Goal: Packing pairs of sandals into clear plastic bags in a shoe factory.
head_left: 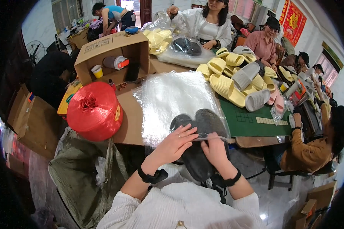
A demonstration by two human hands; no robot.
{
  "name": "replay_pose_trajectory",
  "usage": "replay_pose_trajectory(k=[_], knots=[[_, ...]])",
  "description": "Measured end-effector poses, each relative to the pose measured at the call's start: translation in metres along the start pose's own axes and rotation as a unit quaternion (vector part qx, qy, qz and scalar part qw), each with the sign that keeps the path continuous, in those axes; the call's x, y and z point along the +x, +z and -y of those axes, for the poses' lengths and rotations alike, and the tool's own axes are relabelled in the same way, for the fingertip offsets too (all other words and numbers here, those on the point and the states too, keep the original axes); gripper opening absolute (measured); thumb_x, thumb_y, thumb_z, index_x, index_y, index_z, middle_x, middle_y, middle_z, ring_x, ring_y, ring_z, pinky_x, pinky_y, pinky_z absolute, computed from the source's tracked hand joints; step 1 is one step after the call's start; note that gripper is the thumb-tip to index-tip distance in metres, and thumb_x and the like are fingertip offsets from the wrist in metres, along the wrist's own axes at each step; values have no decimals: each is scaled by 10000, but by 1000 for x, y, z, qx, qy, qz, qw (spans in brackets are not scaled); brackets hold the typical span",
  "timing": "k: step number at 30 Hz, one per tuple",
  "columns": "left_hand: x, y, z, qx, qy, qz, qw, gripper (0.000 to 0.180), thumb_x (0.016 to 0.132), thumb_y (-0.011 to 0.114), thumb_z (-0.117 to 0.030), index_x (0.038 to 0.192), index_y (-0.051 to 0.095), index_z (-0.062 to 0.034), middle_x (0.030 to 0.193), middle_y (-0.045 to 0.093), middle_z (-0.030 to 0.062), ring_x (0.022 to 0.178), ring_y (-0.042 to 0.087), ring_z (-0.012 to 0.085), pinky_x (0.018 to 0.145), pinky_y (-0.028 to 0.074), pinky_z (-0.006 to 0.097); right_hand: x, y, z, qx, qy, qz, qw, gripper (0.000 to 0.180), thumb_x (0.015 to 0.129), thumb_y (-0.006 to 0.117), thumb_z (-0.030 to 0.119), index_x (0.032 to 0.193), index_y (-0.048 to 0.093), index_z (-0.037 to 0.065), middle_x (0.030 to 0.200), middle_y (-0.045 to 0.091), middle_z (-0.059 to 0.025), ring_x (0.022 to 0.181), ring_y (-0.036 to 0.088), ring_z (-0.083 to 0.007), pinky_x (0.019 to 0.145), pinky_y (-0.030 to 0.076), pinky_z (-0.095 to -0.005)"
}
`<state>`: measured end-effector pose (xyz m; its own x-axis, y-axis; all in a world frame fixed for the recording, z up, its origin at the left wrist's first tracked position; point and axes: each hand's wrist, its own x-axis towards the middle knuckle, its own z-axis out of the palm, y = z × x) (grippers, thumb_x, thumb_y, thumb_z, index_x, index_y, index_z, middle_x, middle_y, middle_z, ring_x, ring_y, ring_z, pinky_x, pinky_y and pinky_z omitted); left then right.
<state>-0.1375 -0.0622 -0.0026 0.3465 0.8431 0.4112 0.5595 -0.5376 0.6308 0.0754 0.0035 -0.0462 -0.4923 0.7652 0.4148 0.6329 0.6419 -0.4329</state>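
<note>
A pair of black slippers (198, 164) lies in front of me at the table's near edge, the far ends under the film of a clear plastic bag (168, 91). My left hand (174, 144) rests over the bag's near edge and the left slipper, fingers stretched out, a ring on one. With fingers curled, my right hand (216, 150) grips the slippers at the bag's mouth; its fingertips are partly covered by the film. The slippers' near ends stick out of the bag toward my body.
A red roll of plastic twine (93, 110) stands left, before an open cardboard box (112, 57) holding a cup and bottle. Yellow and grey slippers (237, 78) are piled right beside a green mat (252, 122). A woven sack (88, 175) hangs below. Several people sit around.
</note>
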Motion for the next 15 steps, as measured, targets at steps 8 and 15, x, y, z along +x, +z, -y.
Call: replay_pose_trajectory(k=[8, 15], knots=[[-6, -17, -38, -74, 25, 29, 997, 324, 945, 532, -79, 1252, 607, -11, 1372, 555, 145, 1344, 443, 347, 1106, 365, 428, 65, 49, -2, -27, 41, -41, 998, 237, 826, 635, 160, 925, 511, -17, 953, 534, -238, 850, 583, -435, 729, 506, -490], [-29, -63, -98, -637, -109, 131, 752, 596, 1037, 422, -347, 1484, 306, 30, 1503, 392, 188, 1397, 380, 297, 1161, 285, 423, 76, 87, -20, -48, 110, -25, 993, 321, 830, 670, 184, 1004, 480, -9, 1004, 522, -224, 916, 596, -415, 773, 507, -490]])
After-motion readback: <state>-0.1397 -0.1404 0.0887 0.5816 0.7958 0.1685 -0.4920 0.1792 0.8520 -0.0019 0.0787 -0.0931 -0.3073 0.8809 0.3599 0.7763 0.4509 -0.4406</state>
